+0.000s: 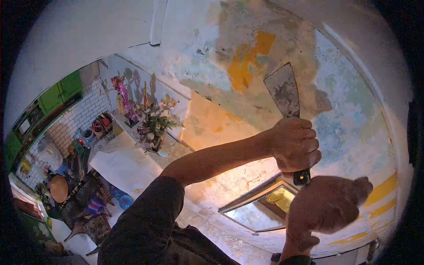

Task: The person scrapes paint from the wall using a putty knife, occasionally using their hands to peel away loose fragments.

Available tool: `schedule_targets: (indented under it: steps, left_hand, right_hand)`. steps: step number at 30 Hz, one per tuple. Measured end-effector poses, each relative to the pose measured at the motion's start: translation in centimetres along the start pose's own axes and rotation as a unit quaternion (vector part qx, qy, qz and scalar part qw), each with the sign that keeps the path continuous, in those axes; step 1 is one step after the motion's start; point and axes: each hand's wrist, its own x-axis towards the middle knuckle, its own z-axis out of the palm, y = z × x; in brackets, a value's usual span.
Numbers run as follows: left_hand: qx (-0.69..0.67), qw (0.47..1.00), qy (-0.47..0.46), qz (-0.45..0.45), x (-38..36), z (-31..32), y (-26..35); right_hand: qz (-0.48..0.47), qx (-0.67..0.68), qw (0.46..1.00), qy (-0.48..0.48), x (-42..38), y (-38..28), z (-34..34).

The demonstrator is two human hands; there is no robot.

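Observation:
My left hand [295,145] is wrapped round the dark handle of a paint scraper [285,92]. Its broad, stained metal blade points up, overlapping the patchy wall [291,48] in this view. The handle's butt end sticks out below my fist. Just under that end is my right hand [329,204], dark and slightly blurred. Its fingers reach to the right, its thumb stands apart below, and nothing shows in it. Orange, grey-green and pale blue patches cover the wall around the blade.
A framed panel [258,216] with a yellow reflection lies low behind my right hand. To the left, a flower arrangement [154,126] stands on a ledge beside a white surface [126,165]. Green cupboards [55,95], white tiles and cluttered household items fill the far left.

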Motion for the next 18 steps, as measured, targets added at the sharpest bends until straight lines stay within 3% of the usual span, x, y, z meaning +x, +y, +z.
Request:
schedule_targets:
  steps: [3,5,6,8,12,14,15,16,17,18]
  left_hand:
    - [0.036,0.997,0.060,0.010,0.0,0.2,-0.2]
    - [0.034,0.996,-0.057,-0.057,0.0,-0.4,0.1]
    - [0.030,0.996,-0.056,-0.057,0.0,0.0,0.2]
    - [0.073,0.996,0.032,-0.043,-0.1,0.5,-0.1]
    - [0.021,0.998,0.019,-0.062,0.1,0.4,0.3]
    - [0.047,0.997,0.046,-0.029,0.4,0.2,0.3]
    - [0.049,0.997,0.045,-0.029,0.3,0.2,0.0]
    - [0.019,0.998,0.036,-0.039,-0.1,0.3,-0.2]
    - [-0.013,0.998,0.028,-0.051,-0.2,0.5,0.0]
    - [0.039,0.997,0.025,-0.054,-0.1,0.7,0.1]
  right_hand:
    - [0.006,-0.054,0.998,0.010,-0.5,-0.5,-0.6]
    - [0.001,-0.095,0.995,0.017,-0.8,0.9,1.0]
    - [0.000,-0.116,0.993,0.019,-0.6,0.7,1.1]
    - [0.005,-0.152,0.988,0.013,0.2,-1.5,-0.7]
    - [-0.001,-0.223,0.974,0.025,-2.2,0.3,2.5]
    - [0.006,-0.236,0.972,0.020,-1.7,0.2,2.7]
    - [-0.027,0.035,0.999,0.001,-1.3,0.5,3.9]
    - [-0.064,0.300,0.952,-0.016,-1.1,1.0,4.8]
    - [-0.072,0.296,0.952,-0.016,-1.3,1.3,5.1]
    - [-0.069,0.254,0.965,-0.007,-1.3,1.6,5.3]
